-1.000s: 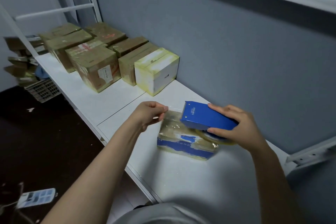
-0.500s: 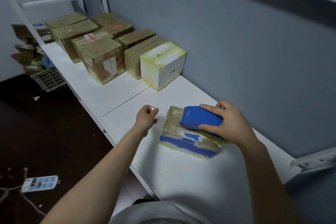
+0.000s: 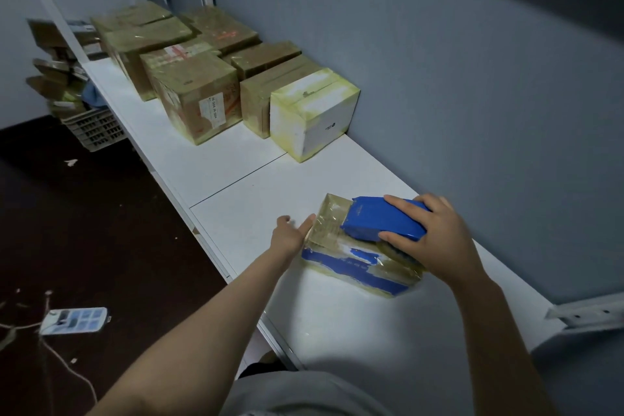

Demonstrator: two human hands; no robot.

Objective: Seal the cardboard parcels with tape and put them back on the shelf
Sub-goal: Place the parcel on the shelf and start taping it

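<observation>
Toward the right end of the long white shelf [image 3: 337,314], the small flat cardboard parcel with blue print under glossy tape [image 3: 358,258] is lying with its long axis running from roughly ten o'clock to four o'clock. Its far end is pointing at the cluster of taped brown and white boxes [image 3: 202,91] standing well apart at eleven o'clock. The right hand [image 3: 435,240] is sitting over the parcel's four o'clock half, its grip curling fully round the blue plastic tape dispenser [image 3: 378,218] and pressing it onto the parcel's top, with the dispenser's front end facing ten o'clock along that same axis. The left hand [image 3: 290,236] is lying at the parcel's nine o'clock side, grip slack and holding nothing, fingers straight, one fingertip appearing to touch the corner there. Any taping stroke is probably going to be running lengthwise, so the left hand is the nearer one for steadying that end. Open shelf is stretching between parcel and boxes, while the grey wall [image 3: 472,111] is standing near at two o'clock and the shelf's front edge is lying near at eight o'clock, leaving less room sideways than lengthwise.
</observation>
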